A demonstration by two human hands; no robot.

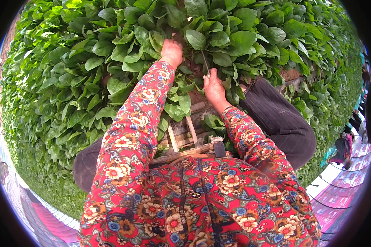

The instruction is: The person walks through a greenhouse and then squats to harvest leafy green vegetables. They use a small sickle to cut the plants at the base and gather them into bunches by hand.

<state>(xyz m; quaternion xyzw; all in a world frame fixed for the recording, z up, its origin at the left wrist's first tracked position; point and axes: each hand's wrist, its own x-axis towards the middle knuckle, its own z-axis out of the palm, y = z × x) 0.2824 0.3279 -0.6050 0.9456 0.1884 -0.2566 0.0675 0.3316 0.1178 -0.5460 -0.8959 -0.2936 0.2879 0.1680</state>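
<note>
My left hand [172, 52] reaches in among broad green spinach leaves [156, 40], its fingers curled round the lower part of a bunch; the fingertips are partly hidden. To the right and a little nearer, my right hand [214, 85] is closed round the grip of a tool with a thin, dark metal blade [205, 61]. The blade points forward and slightly left, and its far end disappears under a spinach leaf [196, 40]. Between the two hands lie bare soil and some low leaves [184, 103].
Dense spinach plants [70, 82] spread on all sides. My bent knees [278, 119] flank a low wooden frame [192, 129] in front of my body. Other people [344, 148] are at the far right, beside pink-and-white sheeting [342, 185].
</note>
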